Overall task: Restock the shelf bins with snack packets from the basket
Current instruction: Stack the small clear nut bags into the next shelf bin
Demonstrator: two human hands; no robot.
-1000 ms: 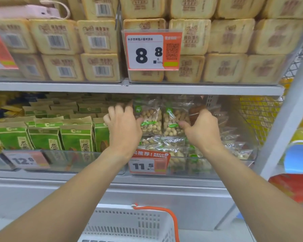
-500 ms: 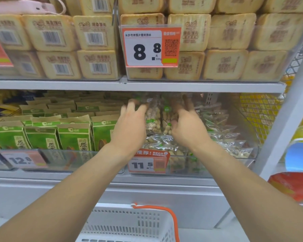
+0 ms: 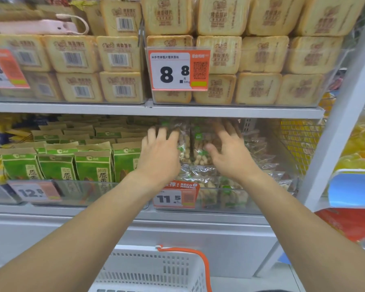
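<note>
- The left hand (image 3: 159, 153) reaches into the clear shelf bin (image 3: 230, 204) at about 12 o'clock from the viewer, its fingers fairly straight and lying against the left side of the upright nut packets (image 3: 195, 147).
- The right hand (image 3: 230, 153) is at the packets' right side, fingers spread and only loosely bent, thumb toward the packets' front; motion blur hides whether any fingertip hooks a packet.
- The two hands are apart, with the upright packets between them.
- More clear nut packets (image 3: 200, 175) lie flat beneath, filling the bin behind the orange 11.5 price tag (image 3: 176, 196).
- At 9 o'clock of the hands, green seed bags (image 3: 93, 167) stand in rows in the neighbouring bin.
- On the shelf above, at 12 o'clock, toast-slice packs (image 3: 261, 53) are stacked behind an 8.8 tag (image 3: 178, 69).
- The white basket (image 3: 152, 270) with its orange handle (image 3: 200, 262) sits at 6 o'clock, below the arms.
</note>
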